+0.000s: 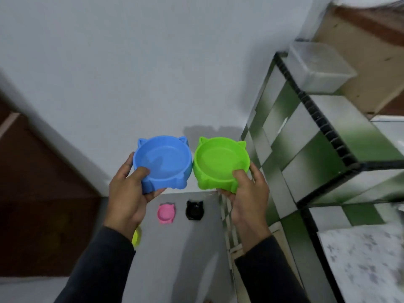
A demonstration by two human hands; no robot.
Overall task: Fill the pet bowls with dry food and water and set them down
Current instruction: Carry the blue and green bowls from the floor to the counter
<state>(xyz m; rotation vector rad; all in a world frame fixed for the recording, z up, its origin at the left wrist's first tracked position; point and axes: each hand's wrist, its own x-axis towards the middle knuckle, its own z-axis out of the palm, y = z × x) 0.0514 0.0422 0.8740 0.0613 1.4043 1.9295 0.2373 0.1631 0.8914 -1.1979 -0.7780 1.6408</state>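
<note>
Grey floor [192, 248]; cat-eared plastic bowls [162, 162] aloft.

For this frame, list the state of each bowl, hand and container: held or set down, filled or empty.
blue bowl: held up, looks empty
green bowl: held up, looks empty
left hand: grips the blue bowl's rim
right hand: grips the green bowl's rim
pink bowl: on the floor, upright
black bowl: on the floor, contents unclear
clear container: on the tiled counter, contents unclear
</note>
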